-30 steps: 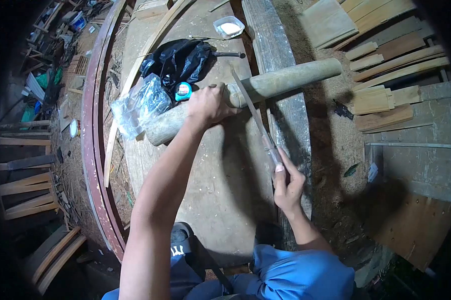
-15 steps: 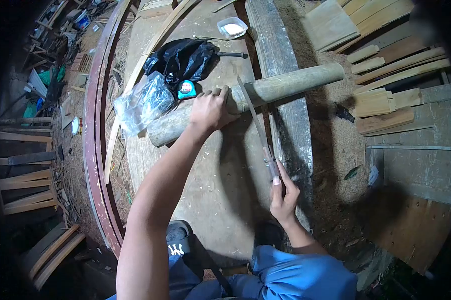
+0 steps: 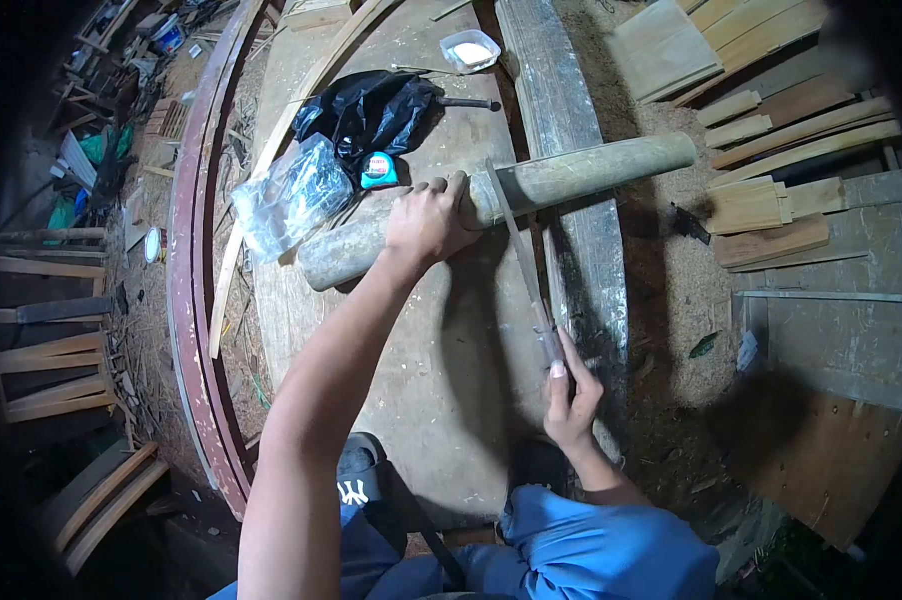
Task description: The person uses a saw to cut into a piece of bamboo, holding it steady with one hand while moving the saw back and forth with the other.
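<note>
A thick greenish-grey pole [image 3: 601, 172], like bamboo, lies slantwise across the work board, its right end over the grey plank. My left hand [image 3: 427, 220] grips the pole left of its middle, fingers wrapped over the top. In my right hand [image 3: 571, 388] is the handle of a long, narrow saw [image 3: 521, 250]. The blade rests across the pole just right of my left hand, its tip past the far side. Beside the pole are a turquoise tape measure [image 3: 378, 171], a clear plastic bag [image 3: 296, 195] and a black plastic bag [image 3: 366, 115].
A dark metal rod [image 3: 466, 103] sticks out from the black bag. Farther back stands a clear tub [image 3: 470, 50] with white contents. A long dark-red beam [image 3: 186, 250] runs along the left. Cut boards [image 3: 751, 208] lie at the right, over sawdust-covered ground.
The saw and my right hand have shifted slightly toward me and to the right. My left hand stays on the pole; the whole view has moved a little.
</note>
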Action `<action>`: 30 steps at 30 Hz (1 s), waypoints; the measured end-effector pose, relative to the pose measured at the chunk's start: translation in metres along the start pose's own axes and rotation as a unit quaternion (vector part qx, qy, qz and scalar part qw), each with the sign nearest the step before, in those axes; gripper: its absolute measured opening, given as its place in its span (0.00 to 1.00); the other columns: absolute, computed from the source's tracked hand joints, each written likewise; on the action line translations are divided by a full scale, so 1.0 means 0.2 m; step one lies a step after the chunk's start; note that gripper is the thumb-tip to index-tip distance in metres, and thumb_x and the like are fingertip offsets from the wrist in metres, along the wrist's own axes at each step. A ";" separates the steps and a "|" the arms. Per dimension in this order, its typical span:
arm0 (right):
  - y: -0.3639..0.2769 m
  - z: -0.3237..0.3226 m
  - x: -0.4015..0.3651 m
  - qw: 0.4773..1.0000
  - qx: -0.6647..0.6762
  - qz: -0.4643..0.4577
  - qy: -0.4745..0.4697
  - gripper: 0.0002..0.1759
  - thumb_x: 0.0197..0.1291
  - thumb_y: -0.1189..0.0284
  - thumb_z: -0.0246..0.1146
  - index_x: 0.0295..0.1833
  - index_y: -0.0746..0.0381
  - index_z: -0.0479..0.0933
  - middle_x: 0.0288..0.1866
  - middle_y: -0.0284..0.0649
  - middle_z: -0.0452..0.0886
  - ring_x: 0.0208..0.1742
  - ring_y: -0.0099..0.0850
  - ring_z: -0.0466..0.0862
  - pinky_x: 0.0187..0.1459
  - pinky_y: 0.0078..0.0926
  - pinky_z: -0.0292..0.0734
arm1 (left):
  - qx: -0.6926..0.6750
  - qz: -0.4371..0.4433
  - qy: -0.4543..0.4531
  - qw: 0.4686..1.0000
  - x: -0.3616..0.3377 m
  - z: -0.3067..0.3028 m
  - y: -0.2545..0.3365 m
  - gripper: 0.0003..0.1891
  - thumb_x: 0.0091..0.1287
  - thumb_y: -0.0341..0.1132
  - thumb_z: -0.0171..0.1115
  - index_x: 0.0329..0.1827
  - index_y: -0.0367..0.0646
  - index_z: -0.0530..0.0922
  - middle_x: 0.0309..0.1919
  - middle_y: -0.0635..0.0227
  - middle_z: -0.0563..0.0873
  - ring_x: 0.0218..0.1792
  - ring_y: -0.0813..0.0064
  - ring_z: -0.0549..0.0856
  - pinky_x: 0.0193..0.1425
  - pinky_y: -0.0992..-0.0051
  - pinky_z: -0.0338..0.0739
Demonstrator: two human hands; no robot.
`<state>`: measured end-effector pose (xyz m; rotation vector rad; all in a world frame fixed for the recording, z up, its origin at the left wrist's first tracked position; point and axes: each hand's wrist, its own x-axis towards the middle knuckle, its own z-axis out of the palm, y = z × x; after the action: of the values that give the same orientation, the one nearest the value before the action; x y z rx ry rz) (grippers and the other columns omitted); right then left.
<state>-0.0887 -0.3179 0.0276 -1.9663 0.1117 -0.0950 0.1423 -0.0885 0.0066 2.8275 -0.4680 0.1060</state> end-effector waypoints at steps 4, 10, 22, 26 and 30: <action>-0.05 -0.06 0.16 0.997 -0.008 0.069 -0.039 0.25 0.75 0.72 0.55 0.75 0.67 0.76 0.50 0.50 0.90 0.40 0.24 0.85 0.44 0.25 0.79 | -0.012 -0.013 -0.077 0.997 0.06 -0.09 -0.01 0.42 0.53 0.63 0.78 0.65 0.46 0.78 0.46 0.49 0.90 0.46 0.47 0.91 0.51 0.52 0.86; 0.03 -0.02 0.23 0.999 0.035 0.013 -0.033 0.25 0.75 0.73 0.56 0.75 0.64 0.76 0.41 0.42 0.87 0.35 0.19 0.79 0.38 0.22 0.75 | 0.000 -0.014 -0.137 0.990 0.13 -0.12 -0.06 0.48 0.51 0.67 0.77 0.71 0.46 0.77 0.49 0.47 0.91 0.50 0.45 0.91 0.54 0.53 0.86; -0.11 0.22 0.61 0.995 0.061 -0.079 0.003 0.24 0.78 0.71 0.57 0.74 0.70 0.75 0.66 0.57 0.85 0.66 0.41 0.86 0.64 0.34 0.78 | -0.008 -0.030 -0.159 0.987 0.15 -0.14 -0.06 0.44 0.50 0.65 0.78 0.66 0.47 0.79 0.49 0.48 0.91 0.49 0.45 0.91 0.54 0.51 0.86; -0.04 0.11 0.35 0.997 0.049 -0.053 -0.007 0.24 0.79 0.71 0.55 0.74 0.72 0.74 0.65 0.57 0.85 0.68 0.41 0.84 0.68 0.34 0.76 | -0.014 -0.038 -0.185 0.982 0.18 -0.13 -0.07 0.43 0.50 0.64 0.80 0.63 0.46 0.80 0.49 0.49 0.91 0.49 0.45 0.90 0.53 0.51 0.85; -0.10 0.11 0.41 0.998 0.061 -0.009 -0.015 0.24 0.78 0.73 0.56 0.73 0.73 0.75 0.64 0.58 0.86 0.67 0.38 0.85 0.66 0.33 0.78 | -0.018 -0.032 -0.129 0.991 0.14 -0.14 -0.04 0.41 0.50 0.63 0.79 0.62 0.46 0.81 0.48 0.48 0.91 0.49 0.45 0.90 0.52 0.50 0.85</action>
<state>-0.0042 -0.3012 0.0388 -1.8461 0.0663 -0.0812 0.1713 -0.0817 0.0352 2.8295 -0.4282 -0.2813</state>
